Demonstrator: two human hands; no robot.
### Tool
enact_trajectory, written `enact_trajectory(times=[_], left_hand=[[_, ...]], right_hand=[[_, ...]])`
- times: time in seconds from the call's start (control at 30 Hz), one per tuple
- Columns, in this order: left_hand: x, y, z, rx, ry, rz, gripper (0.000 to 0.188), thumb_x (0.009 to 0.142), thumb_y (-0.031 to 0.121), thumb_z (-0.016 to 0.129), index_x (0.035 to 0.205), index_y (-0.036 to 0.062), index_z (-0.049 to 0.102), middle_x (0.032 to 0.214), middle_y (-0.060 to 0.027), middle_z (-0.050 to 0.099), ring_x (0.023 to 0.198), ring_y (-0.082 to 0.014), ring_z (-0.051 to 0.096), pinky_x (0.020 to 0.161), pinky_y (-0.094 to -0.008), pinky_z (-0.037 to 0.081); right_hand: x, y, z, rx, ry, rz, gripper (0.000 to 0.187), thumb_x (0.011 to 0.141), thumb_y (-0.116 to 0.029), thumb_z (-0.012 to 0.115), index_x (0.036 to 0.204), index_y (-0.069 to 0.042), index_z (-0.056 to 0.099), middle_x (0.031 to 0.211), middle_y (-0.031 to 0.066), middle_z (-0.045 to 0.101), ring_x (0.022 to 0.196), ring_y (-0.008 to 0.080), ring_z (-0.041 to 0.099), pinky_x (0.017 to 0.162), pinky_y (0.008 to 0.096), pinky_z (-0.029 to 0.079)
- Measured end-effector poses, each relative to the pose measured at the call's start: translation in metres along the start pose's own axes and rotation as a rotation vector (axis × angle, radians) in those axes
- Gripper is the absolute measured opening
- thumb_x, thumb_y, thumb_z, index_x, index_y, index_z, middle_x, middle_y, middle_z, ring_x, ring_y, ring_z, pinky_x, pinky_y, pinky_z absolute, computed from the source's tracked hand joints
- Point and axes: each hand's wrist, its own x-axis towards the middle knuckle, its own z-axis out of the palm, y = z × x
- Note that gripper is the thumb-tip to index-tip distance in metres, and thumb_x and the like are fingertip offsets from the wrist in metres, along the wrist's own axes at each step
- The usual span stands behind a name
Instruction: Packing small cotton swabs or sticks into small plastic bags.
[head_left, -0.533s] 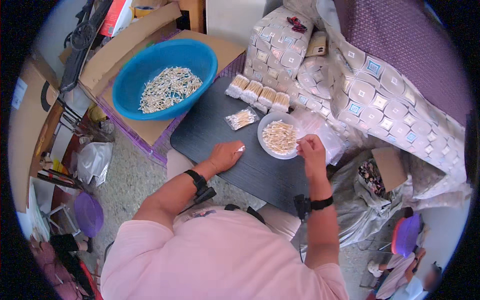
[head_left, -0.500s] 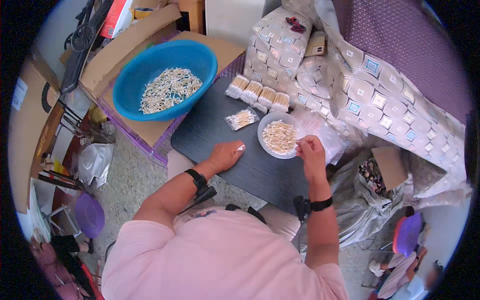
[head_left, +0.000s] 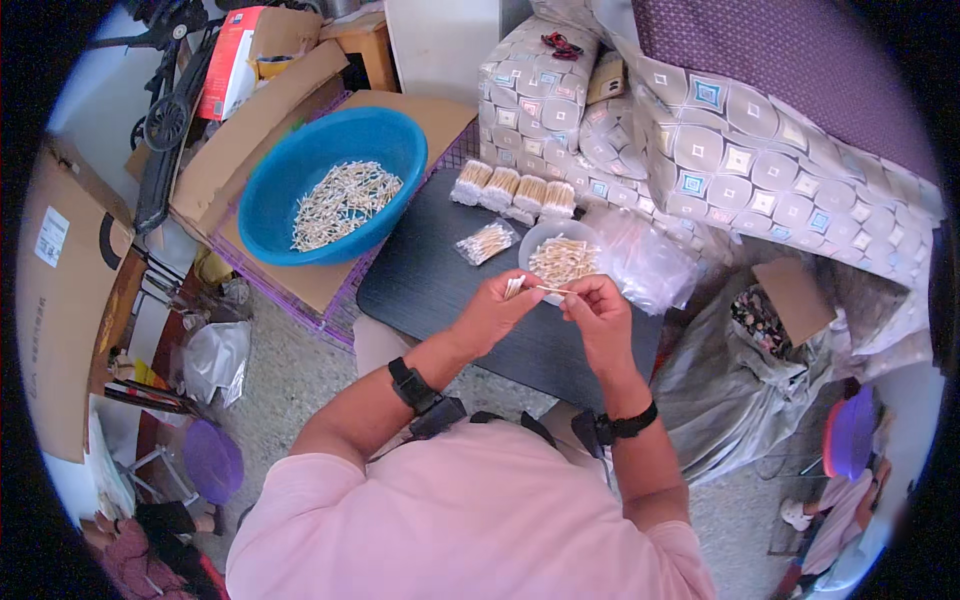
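My left hand (head_left: 492, 318) is closed round a small bunch of cotton swabs (head_left: 514, 287), whose white tips stick out past the fingers. Between both hands, one cotton swab (head_left: 553, 290) lies level, its right end pinched by my right hand (head_left: 602, 318) and its left end against my left thumb. Just beyond the hands is a white bowl (head_left: 530, 238) with loose cotton swabs (head_left: 565, 259) in it. A clear packet of swabs (head_left: 487, 243) lies to its left on the dark table (head_left: 420, 270). Several bundles of swabs (head_left: 515, 190) stand in a row behind.
A large blue basin (head_left: 258, 215) with many loose swabs rests on cardboard at the left. Clear plastic bags (head_left: 650, 260) lie right of the bowl. A patterned cloth cover (head_left: 740, 130) fills the back right. Grey sacking (head_left: 715, 400) with an open box sits beside the table.
My left hand has lifted and moved right to meet the right hand. My right hand has drawn back from the bowl with one swab, and the view has shifted slightly.
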Motion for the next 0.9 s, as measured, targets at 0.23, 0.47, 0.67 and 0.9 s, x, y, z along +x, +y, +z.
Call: enact_trajectory(times=[0.23, 0.47, 0.67, 0.9], left_hand=[[-0.006, 0.001, 0.0, -0.044, 0.012, 0.023, 0.014, 0.093, 0.02, 0.061, 0.101, 0.0086, 0.06, 0.066, 0.0083, 0.046, 0.052, -0.0018, 0.037, 0.043, -0.0191, 0.029], [-0.008, 0.005, 0.008, 0.026, 0.054, 0.091, 0.013, 0.093, 0.018, 0.061, 0.102, 0.0082, 0.061, 0.067, 0.0087, 0.047, 0.053, -0.0011, 0.037, 0.044, -0.0188, 0.028], [-0.008, 0.002, 0.006, 0.056, 0.036, 0.044, 0.012, 0.092, 0.012, 0.062, 0.101, 0.0044, 0.063, 0.081, 0.0069, 0.055, 0.069, 0.0007, 0.044, 0.057, -0.0166, 0.036], [-0.002, -0.005, 0.01, 0.138, 0.033, 0.13, 0.01, 0.093, 0.014, 0.061, 0.1, 0.0075, 0.063, 0.067, 0.0097, 0.047, 0.056, 0.0, 0.038, 0.046, -0.0183, 0.028]], right_hand=[[-0.005, 0.01, 0.0, -0.048, -0.021, -0.091, 0.01, 0.088, -0.003, 0.064, 0.095, -0.004, 0.056, 0.083, -0.0029, 0.058, 0.072, 0.0031, 0.052, 0.062, 0.0185, 0.043], [-0.01, 0.024, -0.005, -0.157, -0.002, -0.08, 0.008, 0.087, -0.002, 0.064, 0.092, -0.004, 0.058, 0.081, -0.0032, 0.058, 0.072, 0.0032, 0.052, 0.063, 0.0188, 0.043], [-0.013, 0.036, -0.005, -0.177, 0.004, -0.041, 0.009, 0.086, -0.004, 0.066, 0.091, -0.004, 0.058, 0.078, -0.0032, 0.059, 0.07, 0.0042, 0.053, 0.061, 0.0206, 0.043], [-0.017, 0.042, -0.007, -0.165, -0.035, 0.026, 0.009, 0.086, -0.005, 0.065, 0.091, -0.004, 0.058, 0.079, -0.0026, 0.059, 0.071, 0.0051, 0.054, 0.063, 0.0217, 0.045]])
